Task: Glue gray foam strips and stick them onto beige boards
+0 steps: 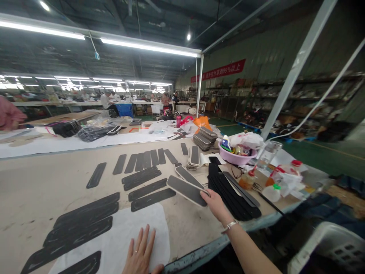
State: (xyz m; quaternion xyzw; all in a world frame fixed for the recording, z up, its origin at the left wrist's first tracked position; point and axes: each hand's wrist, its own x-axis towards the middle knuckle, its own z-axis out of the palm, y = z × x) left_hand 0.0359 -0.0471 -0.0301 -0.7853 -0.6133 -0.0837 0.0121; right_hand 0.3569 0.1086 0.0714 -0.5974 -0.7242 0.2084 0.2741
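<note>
My right hand (214,203) pinches the near end of a flat, dark grey oblong pad (185,189) with rounded corners and a pale edge. Another such pad (188,176) lies just behind it. My left hand (140,249), wearing a ring, rests with fingers spread on a white sheet (158,224) at the table's front edge. Left of that hand are several dark, shiny strips (78,232), some overlapping, one partly on the sheet. Farther back, more dark strips (142,160) lie in a row.
Long black pieces (225,194) lie right of my right hand. Behind them stand stacked pads (203,137), a purple basin (236,158) of supplies, and bottles (247,180). A metal post (296,72) rises at the right. At far left, a person's pink sleeve (10,114) shows.
</note>
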